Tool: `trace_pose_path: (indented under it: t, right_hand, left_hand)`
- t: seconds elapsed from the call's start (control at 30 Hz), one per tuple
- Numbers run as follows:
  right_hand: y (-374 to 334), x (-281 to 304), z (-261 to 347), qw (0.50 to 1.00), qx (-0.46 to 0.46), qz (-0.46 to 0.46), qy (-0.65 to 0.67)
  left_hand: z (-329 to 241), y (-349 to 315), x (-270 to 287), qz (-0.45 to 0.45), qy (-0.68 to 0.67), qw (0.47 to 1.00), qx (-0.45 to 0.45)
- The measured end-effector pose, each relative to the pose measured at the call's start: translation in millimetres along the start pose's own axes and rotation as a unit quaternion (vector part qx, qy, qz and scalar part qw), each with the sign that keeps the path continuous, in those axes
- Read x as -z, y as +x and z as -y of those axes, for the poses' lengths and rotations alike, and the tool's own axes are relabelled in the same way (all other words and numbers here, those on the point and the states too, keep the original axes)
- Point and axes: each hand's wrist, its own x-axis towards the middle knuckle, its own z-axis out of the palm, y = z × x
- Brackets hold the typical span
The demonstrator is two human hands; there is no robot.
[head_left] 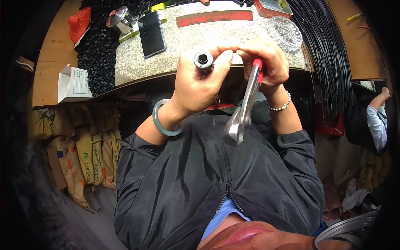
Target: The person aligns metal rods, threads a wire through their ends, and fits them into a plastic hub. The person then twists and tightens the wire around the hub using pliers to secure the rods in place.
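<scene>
My left hand [192,85], with a pale bangle at the wrist, is closed round a black hollow cylindrical part [203,61] whose round open end points up. Red-handled pliers [248,98] are gripped in my right hand [268,58], their metal jaws tilted down toward my jacket. The fingertips of both hands meet above the near edge of the work surface. Whether something small is pinched between them is too hidden to tell.
On the speckled work surface [129,68] lie a phone [151,35], a red strip [214,18] and a clear glass dish [285,33]. Black small parts [100,54] heap at left, beside a white box [75,84]. Long black rods [329,62] hang at right. Another person's sleeve [376,125] shows far right.
</scene>
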Motion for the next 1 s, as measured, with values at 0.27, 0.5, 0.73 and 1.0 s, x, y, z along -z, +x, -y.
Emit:
trace_pose_path:
  t: [0.27, 0.5, 0.73, 1.0]
  right_hand:
    - [-2, -8, 22, 0.949, -0.256, -0.103, 0.155]
    - [8, -4, 10, 0.994, -0.085, -0.033, 0.054]
    - [5, -4, 10, 0.994, -0.088, -0.023, 0.053]
    - [-2, -15, 19, 0.988, -0.097, -0.093, 0.075]
  left_hand:
    - [-2, 2, 2, 0.023, -0.005, 0.999, 0.033]
    - [3, -1, 0, -0.017, 0.024, 0.999, -0.033]
    - [3, -4, 0, -0.021, 0.012, 0.999, -0.034]
    - [8, 5, 0, 0.008, 0.016, 0.999, -0.027]
